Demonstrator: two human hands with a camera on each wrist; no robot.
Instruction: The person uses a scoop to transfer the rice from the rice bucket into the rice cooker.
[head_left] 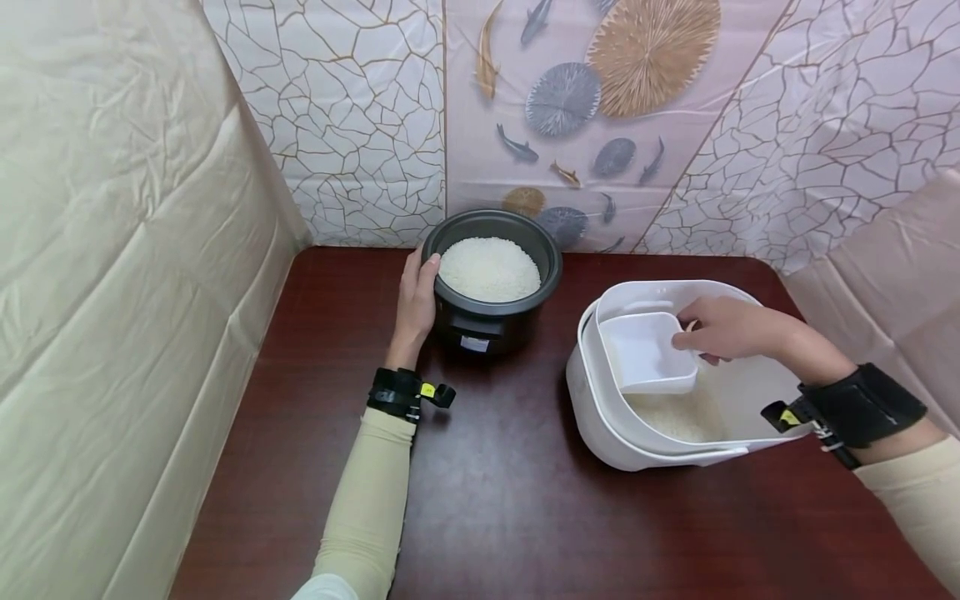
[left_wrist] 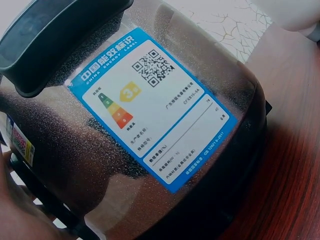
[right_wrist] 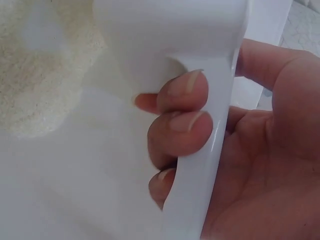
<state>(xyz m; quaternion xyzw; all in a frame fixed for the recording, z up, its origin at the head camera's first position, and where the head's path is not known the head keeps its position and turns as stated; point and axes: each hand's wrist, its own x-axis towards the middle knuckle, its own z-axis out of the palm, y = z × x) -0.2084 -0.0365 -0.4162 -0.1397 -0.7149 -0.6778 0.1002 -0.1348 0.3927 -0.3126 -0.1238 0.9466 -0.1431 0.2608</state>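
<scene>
A black rice cooker (head_left: 491, 329) stands at the back of the table, its pot heaped with white rice (head_left: 489, 269). On its left side, my left hand (head_left: 416, 292) holds it by the rim and side, thumb at the rim. The cooker's body (left_wrist: 120, 200) fills the left wrist view, with part of the hand at lower left. My right hand (head_left: 723, 327) grips a white scoop (head_left: 648, 354) inside a white rice bin (head_left: 600, 425). In the right wrist view its fingers curl round the scoop's handle (right_wrist: 200, 165). Loose rice (right_wrist: 40, 75) lies in the bin below.
The dark red wooden table (head_left: 480, 500) carries both vessels, the bin to the cooker's right. A patterned cloth (head_left: 360, 125) hangs behind, and a pale cloth (head_left: 135, 292) lines the left side.
</scene>
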